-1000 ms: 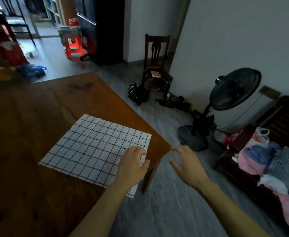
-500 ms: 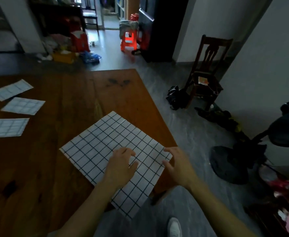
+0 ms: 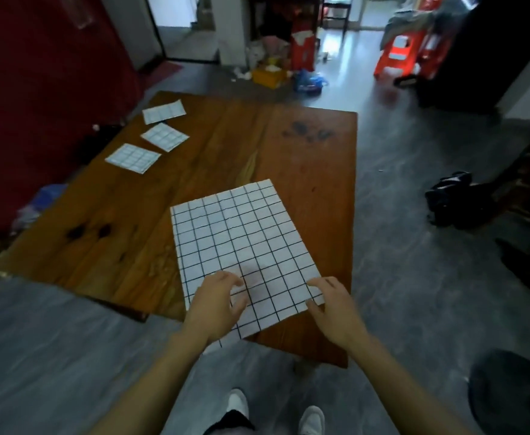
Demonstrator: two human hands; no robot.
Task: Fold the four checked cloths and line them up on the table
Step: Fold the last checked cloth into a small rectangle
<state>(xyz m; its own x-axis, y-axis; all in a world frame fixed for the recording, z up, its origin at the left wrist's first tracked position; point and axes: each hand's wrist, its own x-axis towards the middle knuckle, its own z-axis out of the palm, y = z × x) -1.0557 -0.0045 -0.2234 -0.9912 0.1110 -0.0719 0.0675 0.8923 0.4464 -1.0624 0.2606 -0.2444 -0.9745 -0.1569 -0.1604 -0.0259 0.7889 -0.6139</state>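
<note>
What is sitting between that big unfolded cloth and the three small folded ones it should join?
Nothing visible. Only bare wooden table lies between the unfolded cloth, with both hands at its near edge, and the row of folded cloths at the far left.

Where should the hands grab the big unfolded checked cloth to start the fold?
Probably the two near corners of the unfolded checked cloth, from the table's near edge. That edge overhangs the table, so fingers can slip under. The left hand and right hand are already there.
</note>
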